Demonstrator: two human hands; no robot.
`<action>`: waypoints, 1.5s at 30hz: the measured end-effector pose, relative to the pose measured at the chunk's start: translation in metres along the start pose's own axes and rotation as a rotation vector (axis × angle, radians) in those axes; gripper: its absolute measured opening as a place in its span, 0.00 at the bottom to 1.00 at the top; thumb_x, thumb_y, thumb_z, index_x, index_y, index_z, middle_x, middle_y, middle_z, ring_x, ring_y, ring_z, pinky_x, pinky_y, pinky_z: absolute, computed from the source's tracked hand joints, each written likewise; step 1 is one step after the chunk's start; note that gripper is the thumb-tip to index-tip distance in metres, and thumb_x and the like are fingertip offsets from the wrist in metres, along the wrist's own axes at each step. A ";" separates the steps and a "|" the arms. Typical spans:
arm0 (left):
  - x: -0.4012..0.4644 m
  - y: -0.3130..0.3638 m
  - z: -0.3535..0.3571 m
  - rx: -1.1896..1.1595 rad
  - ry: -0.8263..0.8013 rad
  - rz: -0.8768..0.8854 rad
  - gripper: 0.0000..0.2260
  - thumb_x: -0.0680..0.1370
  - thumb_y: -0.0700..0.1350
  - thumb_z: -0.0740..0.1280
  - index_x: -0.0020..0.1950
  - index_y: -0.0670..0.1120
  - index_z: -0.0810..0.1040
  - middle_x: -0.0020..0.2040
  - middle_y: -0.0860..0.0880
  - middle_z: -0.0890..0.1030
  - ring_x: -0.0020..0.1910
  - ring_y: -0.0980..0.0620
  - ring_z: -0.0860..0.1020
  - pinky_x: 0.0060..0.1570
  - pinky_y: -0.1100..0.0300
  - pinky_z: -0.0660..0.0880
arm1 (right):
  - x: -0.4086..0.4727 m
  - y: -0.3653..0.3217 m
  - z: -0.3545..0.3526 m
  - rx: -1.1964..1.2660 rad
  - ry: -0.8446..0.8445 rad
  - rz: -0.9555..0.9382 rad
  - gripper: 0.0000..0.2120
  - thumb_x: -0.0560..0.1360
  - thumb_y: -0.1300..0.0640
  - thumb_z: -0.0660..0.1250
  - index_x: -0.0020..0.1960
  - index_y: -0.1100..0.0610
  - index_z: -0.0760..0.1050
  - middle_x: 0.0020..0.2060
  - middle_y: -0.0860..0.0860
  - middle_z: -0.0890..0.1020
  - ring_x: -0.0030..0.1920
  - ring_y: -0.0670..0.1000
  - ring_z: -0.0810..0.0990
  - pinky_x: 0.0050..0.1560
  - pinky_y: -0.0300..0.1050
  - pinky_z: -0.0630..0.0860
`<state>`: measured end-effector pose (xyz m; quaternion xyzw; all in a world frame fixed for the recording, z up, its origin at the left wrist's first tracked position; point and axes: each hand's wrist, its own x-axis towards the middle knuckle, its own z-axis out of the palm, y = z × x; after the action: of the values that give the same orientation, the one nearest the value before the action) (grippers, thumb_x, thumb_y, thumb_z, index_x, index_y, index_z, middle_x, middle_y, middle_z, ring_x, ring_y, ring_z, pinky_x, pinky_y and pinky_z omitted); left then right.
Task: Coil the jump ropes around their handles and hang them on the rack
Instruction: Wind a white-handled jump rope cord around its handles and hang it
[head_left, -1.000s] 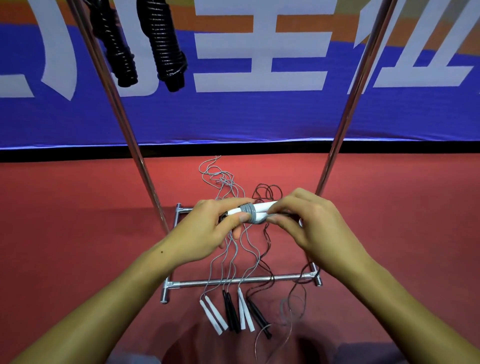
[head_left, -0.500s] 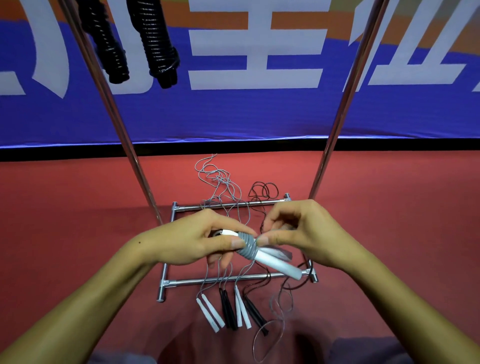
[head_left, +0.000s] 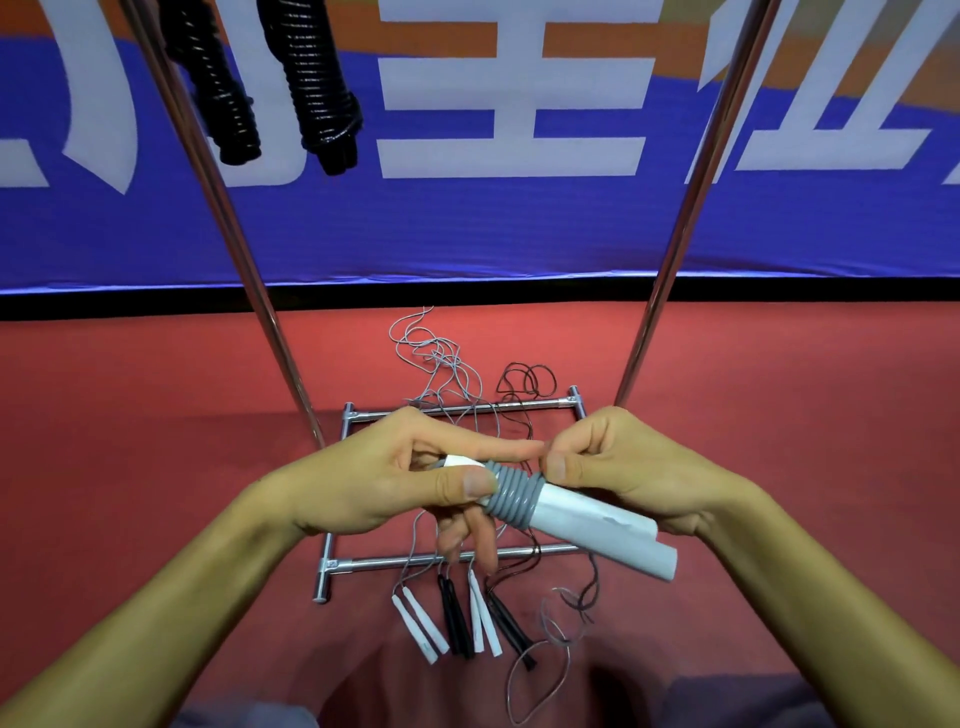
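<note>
Both clamped on white handles (head_left: 587, 519): left hand (head_left: 395, 483) covering their end, right hand (head_left: 618, 467) pinching grey coil (head_left: 511, 493), fingertips hidden.

A red floor (head_left: 156, 415) runs back to a black strip (head_left: 779, 291) at the foot of the far wall. Above the strip hangs a blue banner (head_left: 467, 228) with large white characters (head_left: 509, 98) and an orange band (head_left: 675, 31) along its top.

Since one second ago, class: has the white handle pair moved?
Yes. The handles have dropped from level with the rack's far base bar toward its near bar, free ends tilting down and right.
</note>
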<state>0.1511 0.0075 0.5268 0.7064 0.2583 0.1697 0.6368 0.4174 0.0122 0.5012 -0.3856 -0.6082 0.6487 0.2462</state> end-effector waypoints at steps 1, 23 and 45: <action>0.000 0.000 0.000 -0.029 0.000 0.019 0.21 0.85 0.41 0.62 0.79 0.44 0.72 0.45 0.37 0.87 0.36 0.46 0.80 0.44 0.55 0.79 | 0.000 -0.001 0.004 0.024 -0.026 -0.009 0.18 0.70 0.44 0.74 0.30 0.57 0.80 0.29 0.60 0.78 0.27 0.45 0.69 0.30 0.37 0.63; 0.018 -0.021 0.011 -0.066 0.544 0.246 0.15 0.85 0.45 0.63 0.71 0.47 0.79 0.39 0.39 0.83 0.36 0.41 0.78 0.43 0.50 0.77 | 0.016 0.008 0.061 0.266 0.233 -0.353 0.12 0.81 0.56 0.63 0.50 0.65 0.79 0.45 0.61 0.81 0.45 0.60 0.73 0.46 0.56 0.68; 0.023 -0.028 0.016 0.158 0.601 0.174 0.16 0.85 0.44 0.63 0.73 0.51 0.79 0.35 0.51 0.79 0.34 0.49 0.72 0.37 0.43 0.77 | 0.016 0.003 0.065 0.367 0.485 -0.144 0.22 0.76 0.47 0.74 0.27 0.54 0.73 0.26 0.51 0.60 0.29 0.51 0.53 0.32 0.48 0.51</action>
<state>0.1748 0.0090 0.4955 0.6914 0.3859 0.4037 0.4584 0.3568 -0.0147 0.4928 -0.4341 -0.4303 0.6178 0.4947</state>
